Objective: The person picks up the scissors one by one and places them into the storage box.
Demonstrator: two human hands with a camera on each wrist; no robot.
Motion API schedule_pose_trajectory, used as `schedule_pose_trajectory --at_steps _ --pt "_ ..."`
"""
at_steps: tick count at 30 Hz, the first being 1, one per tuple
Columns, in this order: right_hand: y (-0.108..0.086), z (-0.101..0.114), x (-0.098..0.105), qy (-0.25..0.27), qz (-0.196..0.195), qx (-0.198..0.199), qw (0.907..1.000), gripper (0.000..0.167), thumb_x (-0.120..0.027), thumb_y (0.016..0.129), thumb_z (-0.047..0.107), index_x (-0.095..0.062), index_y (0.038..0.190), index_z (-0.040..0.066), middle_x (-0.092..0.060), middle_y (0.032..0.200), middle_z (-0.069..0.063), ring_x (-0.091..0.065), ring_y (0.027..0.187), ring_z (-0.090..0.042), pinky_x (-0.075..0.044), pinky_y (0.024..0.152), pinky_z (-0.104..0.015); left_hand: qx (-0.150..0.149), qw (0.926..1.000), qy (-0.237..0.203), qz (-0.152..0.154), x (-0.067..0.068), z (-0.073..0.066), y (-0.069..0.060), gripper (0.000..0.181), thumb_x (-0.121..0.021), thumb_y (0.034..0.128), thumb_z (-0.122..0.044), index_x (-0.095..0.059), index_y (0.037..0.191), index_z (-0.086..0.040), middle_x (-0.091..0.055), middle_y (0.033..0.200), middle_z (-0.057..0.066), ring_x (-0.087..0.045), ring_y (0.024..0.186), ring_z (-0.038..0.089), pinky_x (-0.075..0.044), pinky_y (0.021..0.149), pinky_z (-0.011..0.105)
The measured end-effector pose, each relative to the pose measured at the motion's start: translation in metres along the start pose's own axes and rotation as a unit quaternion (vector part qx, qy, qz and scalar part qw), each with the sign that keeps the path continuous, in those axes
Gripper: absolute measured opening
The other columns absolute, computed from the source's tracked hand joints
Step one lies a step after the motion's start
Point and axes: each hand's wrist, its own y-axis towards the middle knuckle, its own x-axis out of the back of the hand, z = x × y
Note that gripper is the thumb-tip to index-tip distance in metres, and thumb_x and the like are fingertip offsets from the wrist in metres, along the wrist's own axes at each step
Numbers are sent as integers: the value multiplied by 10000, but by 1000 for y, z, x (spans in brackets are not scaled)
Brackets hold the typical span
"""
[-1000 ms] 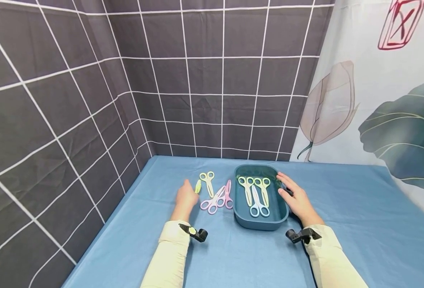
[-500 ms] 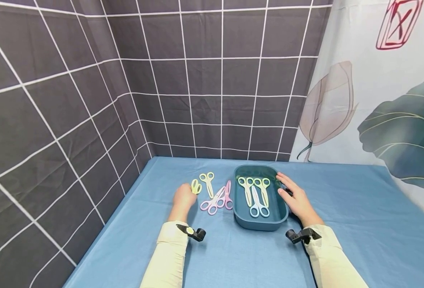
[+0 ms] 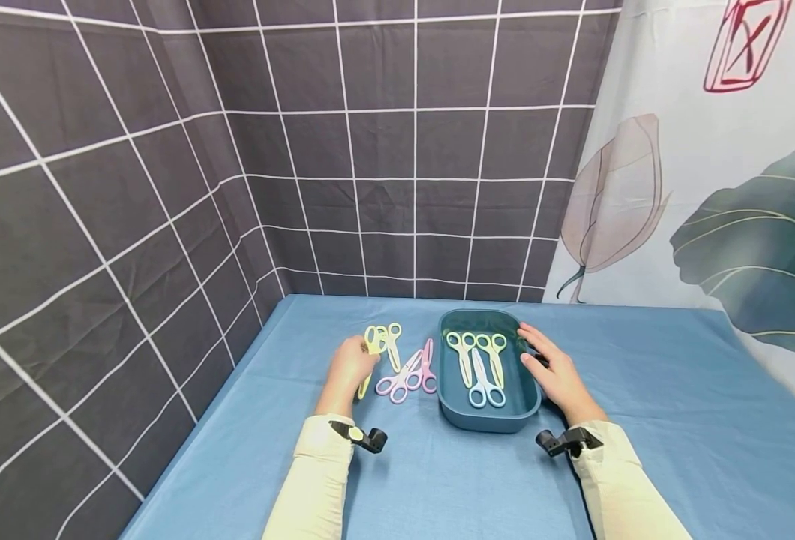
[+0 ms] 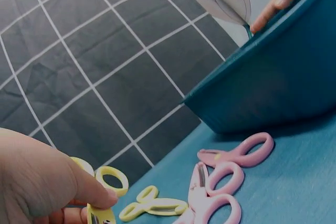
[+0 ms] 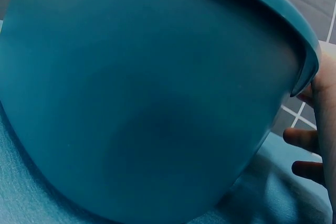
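Both forearms [image 3: 313,476] reached forward, well apart. The person's left hand [image 3: 352,364] pinched, thumb [image 4: 92,184] over curled fingers [image 4: 71,215]; the right hand [image 3: 556,375] had its fingers extended.

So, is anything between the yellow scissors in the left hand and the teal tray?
Yes: on the blue cloth between lie another yellow pair, a light pink pair and a darker pink pair beside the tray.

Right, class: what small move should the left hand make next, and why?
Probably carry the yellow scissors rightward toward the blue bin: the left hand holds them outside it, three other pairs already lie inside, and the right hand rests against its rim.
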Motion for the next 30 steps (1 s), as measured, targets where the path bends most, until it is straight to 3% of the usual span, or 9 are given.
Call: schedule_pose_trajectory --at_steps 8,11,15,18,21,27,30 --pt "0 0 0 62 -15 4 10000 446 -599 988 69 -552 1425 -7 -464 1537 -165 -440 1382 -171 -307 952 -9 -307 9984 -461 78 2 -11 1 107 -730 875 -106 -659 917 -38 -633 790 52 -568 711 202 -501 672 362" --pt "0 1 0 87 -12 -1 10000 446 -598 986 61 -551 1423 -13 -463 1537 -168 -452 1383 -229 -306 955 -6 -448 9977 -513 52 3 -16 -1 109 -729 885 -103 -636 888 -47 -614 775 48 -554 702 198 -485 656 346" --pt "0 1 0 66 11 -7 10000 450 -597 982 47 -547 1425 -16 -459 1538 -174 -495 1322 -404 -291 964 0 -604 9964 -593 31 5 -24 -5 134 -741 893 -110 -623 868 -50 -618 779 51 -562 711 199 -491 668 352" --pt "0 1 -1 30 15 -2 10000 447 -596 988 62 -547 1427 -12 -459 1538 -175 -522 1273 -442 -281 975 0 -794 9948 -640 -20 6 -30 -8 143 -748 887 -105 -619 859 -50 -627 794 59 -562 715 197 -496 683 359" --pt "0 0 -1 25 2 14 10000 445 -599 989 69 -551 1425 -7 -461 1538 -171 -535 1283 -362 -280 991 -5 -962 9930 -690 -59 7 -34 -9 168 -752 884 -105 -598 839 -56 -621 809 68 -537 696 190 -481 667 352" --pt "0 -2 -1 35 -27 47 10000 452 -611 975 50 -559 1421 3 -466 1536 -162 -473 1314 -60 -278 1001 -8 -1159 9870 -1108 -85 6 -42 -12 144 -741 886 -96 -606 876 -48 -637 838 77 -577 691 165 -507 650 316" --pt "-1 -3 -1 38 -30 55 10000 453 -612 973 45 -560 1420 3 -467 1535 -163 -463 1331 -73 -276 1003 -8 -1256 9822 -1397 -76 6 -46 -15 136 -740 890 -92 -626 937 -35 -637 839 75 -613 724 174 -524 662 307"
